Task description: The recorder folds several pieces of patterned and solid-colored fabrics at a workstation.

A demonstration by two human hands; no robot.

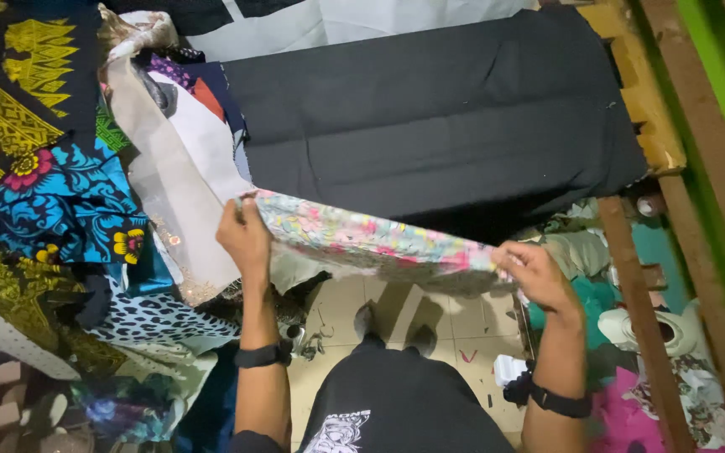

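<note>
While the left hand [245,235] and right hand [534,273] each pinch shut on an end of the floral fabric strip [362,239], stretched just in front of the black cloth [438,117], uneven tension could, I judge, slip an edge free onto the tiled floor [430,315] below.

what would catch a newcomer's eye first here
The pastel floral fabric stretched taut at centre, its ends pinched by the left hand and right hand. Behind it lies a broad black cloth; bright blue and yellow batik piles up at the left.
</note>
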